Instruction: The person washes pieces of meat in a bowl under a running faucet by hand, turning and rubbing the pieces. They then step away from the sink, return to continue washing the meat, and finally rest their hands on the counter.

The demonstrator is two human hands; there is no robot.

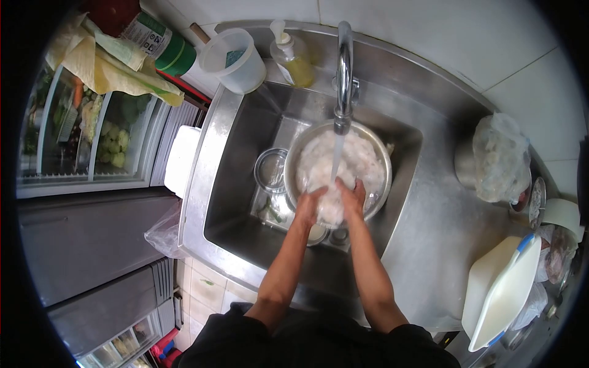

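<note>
A round metal bowl (385, 153) stands in the sink, filled with pale pinkish pieces (366, 158) that look like raw meat; their exact kind is hard to make out. Water runs from the faucet (345, 73) into the middle of the pile. My left hand (309, 206) is at the bowl's near side, curled against a clump of the pieces. Opposite it, my right hand (351, 200) presses on the same clump, which sits between both palms. The fingertips are partly buried in the pieces.
The steel sink (230, 202) also holds a clear round container (270, 170). On its rim are a plastic tub (236, 64) and a soap pump bottle (294, 64). To the right stand a bagged metal pot (500, 156) and a white bin (503, 294). A glass-door fridge (92, 181) is left.
</note>
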